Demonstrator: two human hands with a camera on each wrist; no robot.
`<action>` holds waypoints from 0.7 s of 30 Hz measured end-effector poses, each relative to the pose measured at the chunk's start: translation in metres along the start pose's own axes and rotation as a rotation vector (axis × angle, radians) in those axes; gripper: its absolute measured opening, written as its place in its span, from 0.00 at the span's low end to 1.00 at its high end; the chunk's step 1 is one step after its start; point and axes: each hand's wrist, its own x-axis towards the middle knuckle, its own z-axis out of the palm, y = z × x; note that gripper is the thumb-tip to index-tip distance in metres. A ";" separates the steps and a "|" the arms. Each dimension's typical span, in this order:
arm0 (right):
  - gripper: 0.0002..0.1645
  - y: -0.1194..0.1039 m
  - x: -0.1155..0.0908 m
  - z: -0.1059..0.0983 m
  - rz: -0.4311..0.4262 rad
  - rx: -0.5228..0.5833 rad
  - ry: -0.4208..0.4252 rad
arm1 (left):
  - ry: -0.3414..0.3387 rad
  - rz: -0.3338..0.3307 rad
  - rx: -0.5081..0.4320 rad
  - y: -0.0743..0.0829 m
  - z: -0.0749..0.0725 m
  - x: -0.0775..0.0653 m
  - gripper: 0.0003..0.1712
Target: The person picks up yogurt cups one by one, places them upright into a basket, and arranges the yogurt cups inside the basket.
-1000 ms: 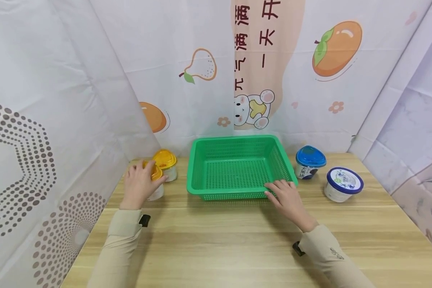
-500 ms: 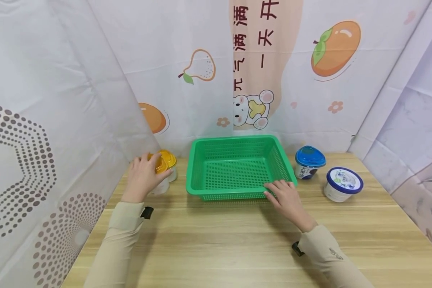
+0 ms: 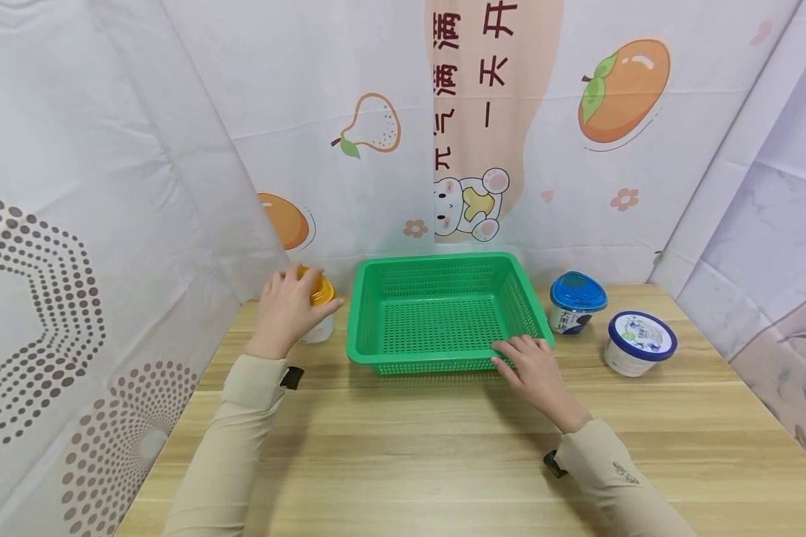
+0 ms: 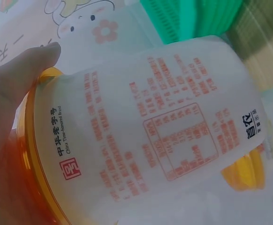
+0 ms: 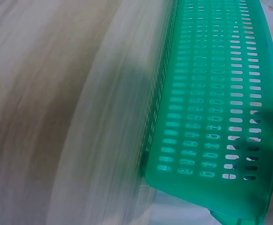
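A left hand (image 3: 289, 309) grasps a yellow-lidded cup (image 4: 141, 131) to the left of a green basket (image 3: 430, 359), where the right hand (image 3: 533, 373) rests relaxed fingers on the near rim.

Counter (image 3: 403, 462): pale wood grain. Blue-lidded cup (image 3: 578, 300) upright at the right; near it, a white tub (image 3: 638, 344) rimmed in dark blue. Behind both, from where I stand: white backdrop (image 3: 369, 194) printed with orange fruit and dark-red characters. Left side: white cloth (image 3: 67, 171), brown dot pattern.
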 end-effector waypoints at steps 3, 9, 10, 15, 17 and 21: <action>0.15 -0.001 0.000 -0.001 0.009 0.001 -0.008 | -0.017 0.004 -0.003 0.004 0.000 0.005 0.38; 0.15 -0.003 0.000 -0.002 0.015 0.013 -0.011 | -0.038 0.021 -0.003 0.008 0.002 0.013 0.38; 0.15 -0.003 0.000 -0.002 0.013 0.015 -0.009 | -0.036 0.024 -0.004 0.008 0.003 0.014 0.38; 0.15 -0.002 0.002 0.000 0.013 0.016 -0.014 | -0.037 0.026 -0.009 0.009 0.005 0.024 0.37; 0.15 -0.002 0.003 0.000 0.016 0.012 -0.018 | -0.043 0.028 -0.011 0.010 0.006 0.028 0.37; 0.15 -0.002 0.002 0.000 0.021 0.014 -0.012 | -0.036 0.045 -0.022 0.013 0.007 0.037 0.37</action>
